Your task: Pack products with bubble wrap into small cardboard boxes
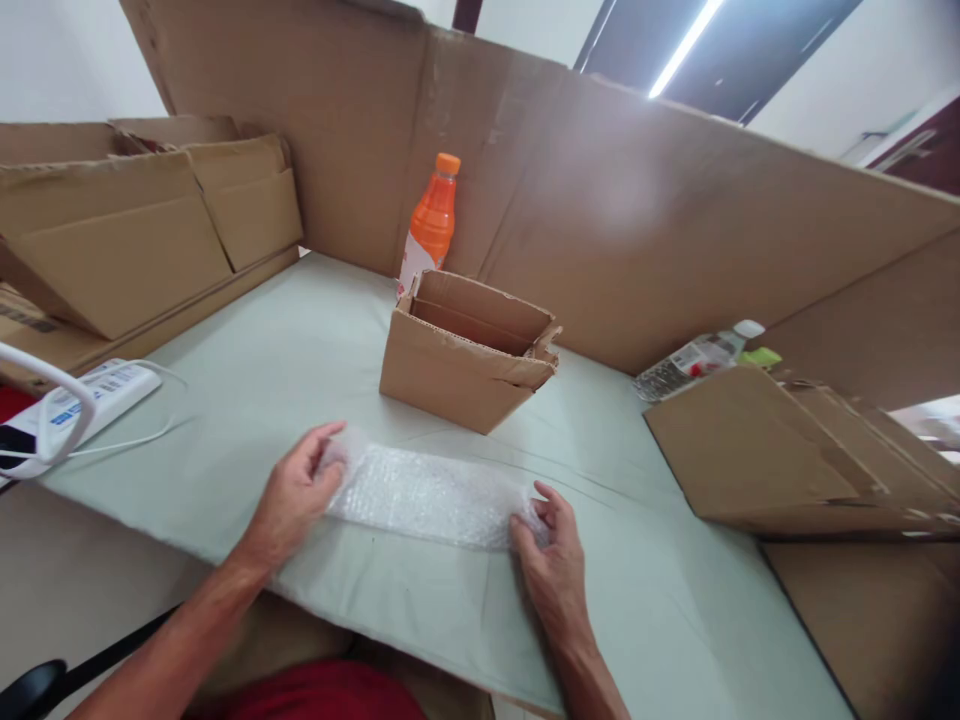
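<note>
A long strip of clear bubble wrap (431,497) stretches between my two hands, low over the front of the table. My left hand (300,485) pinches its left end, thumb on the near side. At the other end, my right hand (551,545) grips the wrap between thumb and fingers. Just beyond the strip stands an open-topped cardboard box (454,365), with the inside mostly hidden by its front wall. Whether anything lies inside the wrap I cannot tell.
An orange-capped drink bottle (433,220) stands behind the box. Larger cardboard boxes flank the table, one at the left (127,250), another at the right (750,450) beside a clear bottle (694,362). A white power strip (112,395) with cables lies left. Cardboard panels (622,220) wall the back.
</note>
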A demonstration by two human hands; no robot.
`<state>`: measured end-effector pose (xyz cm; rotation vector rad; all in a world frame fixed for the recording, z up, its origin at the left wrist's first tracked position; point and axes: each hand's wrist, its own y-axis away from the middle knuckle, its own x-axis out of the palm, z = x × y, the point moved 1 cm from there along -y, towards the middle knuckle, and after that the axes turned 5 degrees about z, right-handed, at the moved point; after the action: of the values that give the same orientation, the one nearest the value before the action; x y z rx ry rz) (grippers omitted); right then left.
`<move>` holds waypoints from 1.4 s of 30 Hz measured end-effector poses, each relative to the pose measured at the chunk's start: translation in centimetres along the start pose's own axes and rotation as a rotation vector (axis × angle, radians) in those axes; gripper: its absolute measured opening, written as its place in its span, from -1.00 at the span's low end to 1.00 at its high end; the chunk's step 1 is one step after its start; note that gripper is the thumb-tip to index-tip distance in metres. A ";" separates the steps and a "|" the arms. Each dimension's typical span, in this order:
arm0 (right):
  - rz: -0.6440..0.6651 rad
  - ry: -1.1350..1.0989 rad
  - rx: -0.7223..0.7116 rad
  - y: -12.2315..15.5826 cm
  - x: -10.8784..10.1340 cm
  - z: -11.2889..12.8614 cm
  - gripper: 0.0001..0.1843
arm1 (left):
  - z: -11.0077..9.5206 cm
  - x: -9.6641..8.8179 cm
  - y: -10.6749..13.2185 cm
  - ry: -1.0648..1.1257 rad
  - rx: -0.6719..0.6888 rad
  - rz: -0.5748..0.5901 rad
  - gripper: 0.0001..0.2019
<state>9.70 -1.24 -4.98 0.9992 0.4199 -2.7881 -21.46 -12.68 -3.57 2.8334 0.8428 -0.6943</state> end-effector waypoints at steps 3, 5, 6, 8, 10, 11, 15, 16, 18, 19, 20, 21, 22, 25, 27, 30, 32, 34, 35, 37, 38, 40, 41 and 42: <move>0.006 0.095 0.043 -0.1 -0.6 -0.5 -0.38 | 0.7 -2.4 -0.6 -0.169 -0.053 -0.049 -0.42; 0.017 0.237 0.012 -0.1 -1.2 -1.1 -0.34 | 1.4 -3.2 -0.8 -0.386 0.036 -0.041 -0.39; -0.004 0.316 -0.028 0.0 -1.6 -1.3 -0.32 | 1.5 -3.5 -0.9 -0.474 0.098 -0.057 -0.38; -0.087 0.453 -0.125 0.2 -2.5 -1.2 -0.32 | 1.2 -3.7 -0.6 -0.571 0.234 -0.150 -0.38; -0.129 0.516 -0.229 0.5 -2.9 0.0 -0.39 | 0.0 -3.5 0.1 -0.594 0.381 -0.257 -0.41; -0.105 0.517 -0.281 0.7 -2.7 1.0 -0.45 | -0.8 -3.2 0.6 -0.585 0.463 -0.276 -0.44; 0.282 0.416 -0.466 1.6 0.7 6.1 -0.53 | -2.0 -0.7 2.0 -0.594 0.683 0.006 -0.61; 0.404 0.393 -0.493 1.7 1.7 7.0 -0.52 | -1.5 -0.1 2.0 -0.622 0.678 0.089 -0.65; 0.569 0.372 -0.505 1.8 2.5 7.4 -0.54 | 0.5 0.4 1.8 -0.657 0.630 0.163 -0.71; 0.589 0.376 -0.484 1.8 2.2 7.0 -0.56 | 1.5 0.4 1.5 -0.647 0.618 0.168 -0.72; 0.570 0.384 -0.444 1.8 1.5 6.2 -0.60 | 2.5 0.2 1.2 -0.620 0.625 0.165 -0.72; 0.524 0.398 -0.392 1.7 0.3 5.1 -0.64 | 3.3 -0.1 1.0 -0.584 0.647 0.163 -0.71; 0.459 0.417 -0.337 1.7 -1.0 3.9 -0.67 | 3.9 -0.4 0.8 -0.552 0.678 0.166 -0.70; 0.276 0.485 -0.231 1.3 -4.5 1.1 -0.73 | 5.1 -0.9 0.4 -0.516 0.758 0.162 -0.70; 0.220 0.519 -0.212 0.7 -5.2 0.6 -0.71 | 6.2 -0.8 0.2 -0.512 0.784 0.148 -0.71; 0.238 0.544 -0.194 -1.1 -3.9 0.9 -0.60 | 8.6 -0.3 -0.7 -0.505 0.835 0.166 -0.69; 0.275 0.536 -0.190 -2.2 -2.9 1.2 -0.70 | 9.8 -0.1 -1.4 -0.508 0.877 0.183 -0.67; 0.306 0.512 -0.197 -2.2 -2.7 1.3 -0.86 | 9.6 -0.2 -1.8 -0.515 0.906 0.197 -0.65; 0.313 0.492 -0.189 -1.6 -3.0 1.3 -0.91 | 9.0 -0.3 -1.7 -0.521 0.905 0.205 -0.65; 0.317 0.405 -0.148 0.7 -4.1 1.3 -0.90 | 6.6 -0.3 -1.6 -0.554 0.880 0.252 -0.66; 0.316 0.336 -0.118 2.1 -4.8 1.3 -0.83 | 5.1 -0.2 -1.6 -0.578 0.844 0.272 -0.66; 0.336 0.174 -0.068 5.3 -6.2 1.4 -0.60 | 2.2 0.6 -2.1 -0.627 0.800 0.365 -0.61; 0.366 0.101 -0.048 6.9 -6.8 1.6 -0.48 | 0.9 1.1 -2.6 -0.639 0.790 0.408 -0.58; 0.410 0.032 -0.032 8.4 -7.1 2.0 -0.42 | -0.2 1.6 -3.2 -0.648 0.796 0.450 -0.56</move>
<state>15.94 -9.49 -0.70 0.9937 0.2299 -2.3954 -21.90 -9.17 -4.04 2.8284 -0.2348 -2.0318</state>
